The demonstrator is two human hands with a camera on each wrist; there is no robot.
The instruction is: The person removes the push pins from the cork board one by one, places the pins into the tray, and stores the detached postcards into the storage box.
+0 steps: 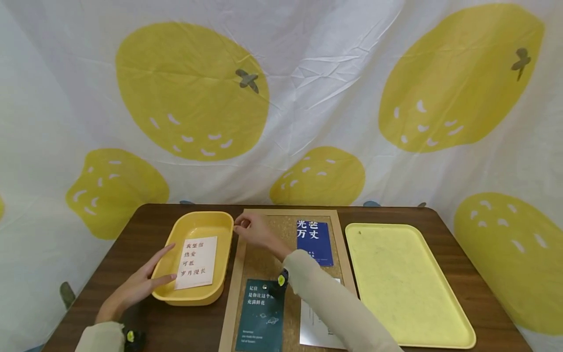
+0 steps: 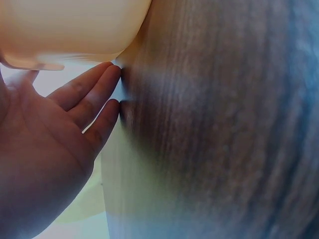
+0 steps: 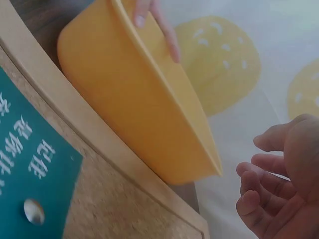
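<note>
A yellow plastic basin (image 1: 206, 227) stands on the left of the table, with a white card (image 1: 197, 263) bearing handwritten-style characters inside it. At the basin's near left side is my left hand (image 1: 138, 283); its thumb and index finger reach over the rim. The other fingers of that hand (image 2: 55, 124) lie fairly straight outside, low beside the basin wall and the table. Beyond the basin's far right corner, my right hand (image 1: 255, 230) hovers over the cork board's edge. Its fingers (image 3: 259, 199) are loosely curled, apart from the thumb, and nothing shows between them.
A wood-framed cork board (image 1: 272, 234) lies mid-table. On it are a blue card (image 1: 316, 244), a green card (image 1: 260, 318) with a metal pushpin (image 3: 34, 211), and a pale card (image 1: 314, 327) partly under my right forearm. A flat yellow tray (image 1: 404, 288) lies at right.
</note>
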